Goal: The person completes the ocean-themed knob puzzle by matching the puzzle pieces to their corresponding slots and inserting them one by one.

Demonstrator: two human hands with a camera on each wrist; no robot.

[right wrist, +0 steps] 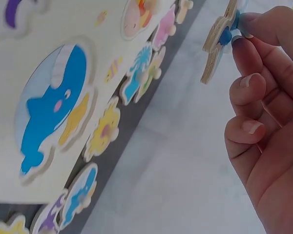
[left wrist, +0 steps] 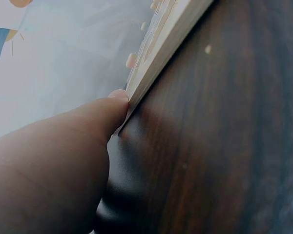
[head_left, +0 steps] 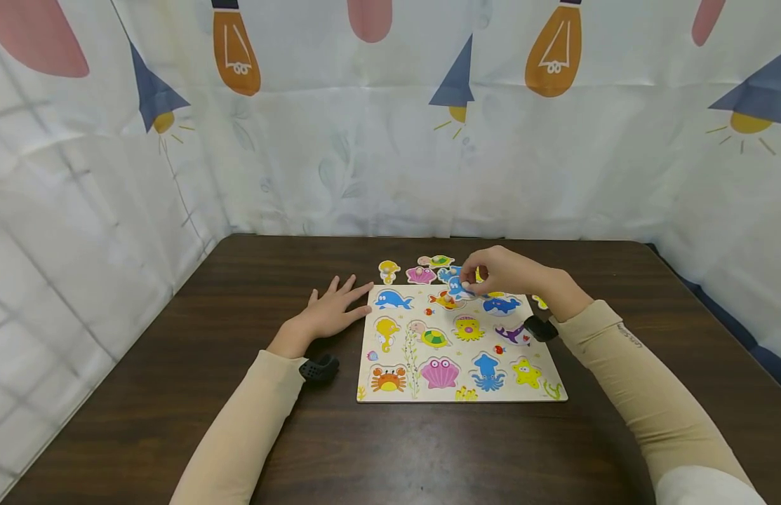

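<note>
A blue puzzle piece (head_left: 458, 287) is pinched by its small knob between the thumb and index finger of my right hand (head_left: 506, 271). It is held over the far edge of the white sea-animal puzzle board (head_left: 399, 356). In the right wrist view, the same wooden piece (right wrist: 217, 45) shows nearly edge-on, so most of its picture is hidden, and the other fingers are curled. My left hand (head_left: 327, 312) lies flat with spread fingers at the board's left edge. The left wrist view shows its thumb (left wrist: 118, 97) against the board's side (left wrist: 158, 70).
Loose knobbed pieces lie along the board's far edge: a seahorse (head_left: 388, 271), a pink shell (head_left: 420, 275), a turtle (head_left: 437, 261) and several others. An orange fish (head_left: 445, 301) sits in the board's top row. Behind the dark wooden table (head_left: 175, 379) hangs a patterned curtain (head_left: 390, 161).
</note>
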